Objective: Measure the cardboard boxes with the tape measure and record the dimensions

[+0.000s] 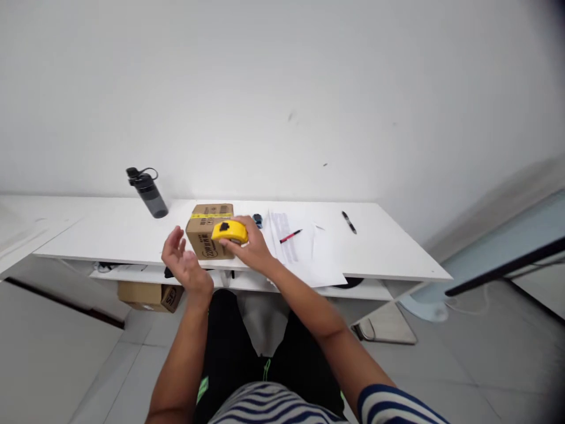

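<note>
My right hand (253, 246) grips a yellow tape measure (236, 231) with a black button, holding it in front of the upper right part of a small cardboard box (205, 246). The box sits on the white desk and has dark printing on its sides. Across its top runs a yellow strip (212, 215); whether it is tape on the box or the measure's blade, I cannot tell. My left hand (188, 265) is raised at the box's near left corner, palm turned up, fingers loosely curled and apart, with nothing in it.
On the white desk (362, 253) stand a dark water bottle (150, 194) at the left and a wristwatch (258, 220) behind my right hand. Papers (304, 247) carry a red pen (290, 236); a black pen (348, 222) lies farther right. Another carton (148, 295) is below the desk.
</note>
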### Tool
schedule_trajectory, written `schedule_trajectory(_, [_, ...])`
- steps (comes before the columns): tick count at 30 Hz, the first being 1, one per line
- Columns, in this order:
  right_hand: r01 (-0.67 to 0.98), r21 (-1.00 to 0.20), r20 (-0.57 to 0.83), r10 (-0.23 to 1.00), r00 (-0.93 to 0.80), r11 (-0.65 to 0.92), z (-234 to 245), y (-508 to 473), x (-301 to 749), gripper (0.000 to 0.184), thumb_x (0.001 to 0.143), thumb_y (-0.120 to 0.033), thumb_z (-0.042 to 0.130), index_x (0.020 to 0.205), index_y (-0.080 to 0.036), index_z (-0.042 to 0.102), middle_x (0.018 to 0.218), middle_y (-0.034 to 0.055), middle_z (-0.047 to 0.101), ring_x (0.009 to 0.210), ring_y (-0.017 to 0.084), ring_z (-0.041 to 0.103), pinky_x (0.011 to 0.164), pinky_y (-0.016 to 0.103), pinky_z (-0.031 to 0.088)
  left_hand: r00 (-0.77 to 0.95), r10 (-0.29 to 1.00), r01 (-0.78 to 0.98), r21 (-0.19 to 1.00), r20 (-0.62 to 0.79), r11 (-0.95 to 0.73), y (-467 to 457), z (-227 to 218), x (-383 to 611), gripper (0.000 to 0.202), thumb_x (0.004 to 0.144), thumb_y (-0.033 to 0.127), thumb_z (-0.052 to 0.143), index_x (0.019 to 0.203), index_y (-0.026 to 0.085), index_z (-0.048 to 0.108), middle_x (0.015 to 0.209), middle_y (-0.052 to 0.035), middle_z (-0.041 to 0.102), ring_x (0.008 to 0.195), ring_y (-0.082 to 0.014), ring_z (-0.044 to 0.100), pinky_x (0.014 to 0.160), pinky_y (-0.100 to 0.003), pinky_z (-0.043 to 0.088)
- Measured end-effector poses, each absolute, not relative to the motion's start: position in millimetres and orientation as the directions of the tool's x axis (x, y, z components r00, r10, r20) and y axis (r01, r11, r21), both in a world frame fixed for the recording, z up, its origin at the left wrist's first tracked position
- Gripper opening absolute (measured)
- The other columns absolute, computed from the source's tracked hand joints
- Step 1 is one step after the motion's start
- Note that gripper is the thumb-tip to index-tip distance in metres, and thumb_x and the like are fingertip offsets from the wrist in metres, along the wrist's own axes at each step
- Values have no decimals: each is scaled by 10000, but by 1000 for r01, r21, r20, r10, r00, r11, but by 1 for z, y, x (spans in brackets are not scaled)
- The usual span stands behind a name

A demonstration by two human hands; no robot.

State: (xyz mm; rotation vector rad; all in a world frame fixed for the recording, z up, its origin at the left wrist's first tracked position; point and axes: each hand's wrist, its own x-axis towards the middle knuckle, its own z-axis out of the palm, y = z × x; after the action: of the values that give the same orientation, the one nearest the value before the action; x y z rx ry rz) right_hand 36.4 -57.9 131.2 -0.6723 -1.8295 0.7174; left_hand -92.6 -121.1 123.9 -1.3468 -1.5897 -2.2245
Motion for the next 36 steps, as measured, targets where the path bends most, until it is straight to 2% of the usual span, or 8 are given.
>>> schedule_trajectory(4, [-23, -922, 384, 901, -201, 387, 72, -108, 68, 682, 812, -685, 519, 1387, -383, 312, 1221, 76, 536, 1070, 270, 599, 892, 465, 548, -335, 722, 210, 794, 606, -570, -134, 85, -37, 775, 809, 787, 381, 1410, 299, 353, 1466, -134, 460, 1334, -286, 488, 1068, -433, 445])
schedule_trajectory(8, [-13, -904, 428, 903, -42, 428, 32, -122, 96, 584, 894, -707, 318, 1350, -351, 403, 1328, 104, 473, 1240, 281, 511, 1030, 504, 473, -137, 944, 21, 954, 299, -299, -120, 47, -6, 678, 754, 726, 577, 1207, 224, 523, 1159, -133, 669, 1053, -267, 660, 874, -393, 549])
schedule_trajectory(12, [388, -802, 509, 859, 46, 454, 31, -74, 149, 529, 979, -566, 228, 1228, -280, 596, 1480, 98, 352, 1405, 284, 327, 1148, 499, 324, -113, 958, 175, 954, 264, -242, -87, 46, 9, 492, 688, 574, 733, 976, 201, 589, 910, -48, 700, 813, -198, 665, 736, -318, 537])
schedule_trajectory(17, [851, -447, 212, 957, -199, 276, 40, 34, 201, 492, 984, -202, 297, 1468, -203, 388, 1220, 145, 622, 1125, 259, 570, 940, 409, 457, 98, 975, 455, 863, 197, -220, -24, 54, 23, 427, 670, 546, 739, 884, 219, 568, 762, 16, 652, 701, -170, 608, 638, -277, 473])
schedule_trajectory(20, [921, -263, 95, 958, -271, 286, 45, 75, 201, 378, 902, -130, 475, 1259, -178, 589, 1160, 151, 659, 1101, 271, 573, 915, 372, 432, 101, 978, 519, 829, 185, -210, 7, 45, 26, 432, 695, 597, 693, 841, 221, 537, 739, 23, 626, 693, -165, 588, 621, -269, 447])
schedule_trajectory(24, [931, -264, 160, 963, -216, 253, 54, 89, 199, 263, 919, -126, 451, 1123, -153, 614, 1081, 155, 684, 1046, 257, 589, 882, 352, 414, 45, 994, 445, 889, 96, -106, 25, 25, 19, 469, 681, 624, 695, 805, 210, 514, 742, 10, 614, 690, -162, 588, 618, -269, 452])
schedule_trajectory(30, [646, -730, 306, 952, 21, 221, 45, 52, 216, 414, 985, -514, 342, 907, -201, 601, 827, 45, 660, 767, 183, 589, 710, 284, 419, -7, 1000, 233, 972, 26, -24, 31, 9, 12, 496, 639, 597, 747, 828, 195, 526, 782, -5, 626, 704, -155, 607, 635, -271, 487])
schedule_trajectory(36, [180, -975, 111, 986, -128, 134, 12, 13, 207, 626, 906, -705, 287, 773, -210, 647, 497, -28, 490, 478, 130, 433, 546, 268, 365, 6, 999, 210, 977, 38, -38, 33, 7, 13, 476, 635, 575, 760, 814, 195, 536, 752, 11, 611, 671, -136, 582, 626, -258, 477])
